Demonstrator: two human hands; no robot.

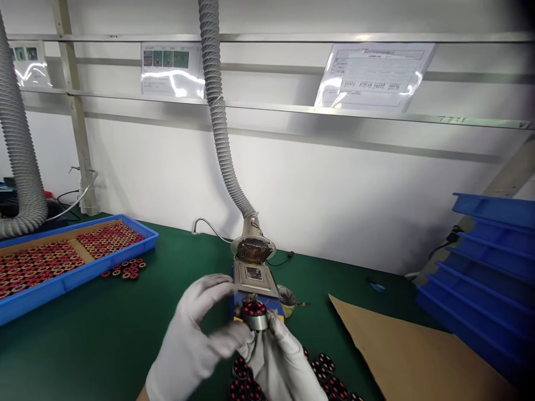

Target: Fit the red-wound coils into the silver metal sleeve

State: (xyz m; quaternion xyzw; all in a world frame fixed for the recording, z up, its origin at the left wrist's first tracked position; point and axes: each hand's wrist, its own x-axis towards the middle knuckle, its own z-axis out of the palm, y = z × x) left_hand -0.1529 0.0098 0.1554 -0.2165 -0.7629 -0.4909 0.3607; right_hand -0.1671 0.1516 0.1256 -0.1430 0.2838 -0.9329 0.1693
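Both my hands wear white gloves. My right hand [288, 356] grips a round silver-rimmed piece [256, 318] from its right side; its black top carries red dots. My left hand [200, 334] is beside it on the left, fingers and thumb spread apart, the thumb blurred close to the piece. Whether the thumb touches the metal I cannot tell. Just behind the piece stands a small blue-based device with a metal plate [257, 278] on top. Black discs with red dots [244, 381] lie below my hands, and more such discs [330, 379] lie to the right.
A blue tray [62, 284] full of small red-and-tan rings stands at left, with several loose rings [127, 269] beside it. A grey duct [221, 122] ends in a hood [253, 248] behind the device. Brown cardboard [409, 351] and stacked blue trays [480, 278] are at right.
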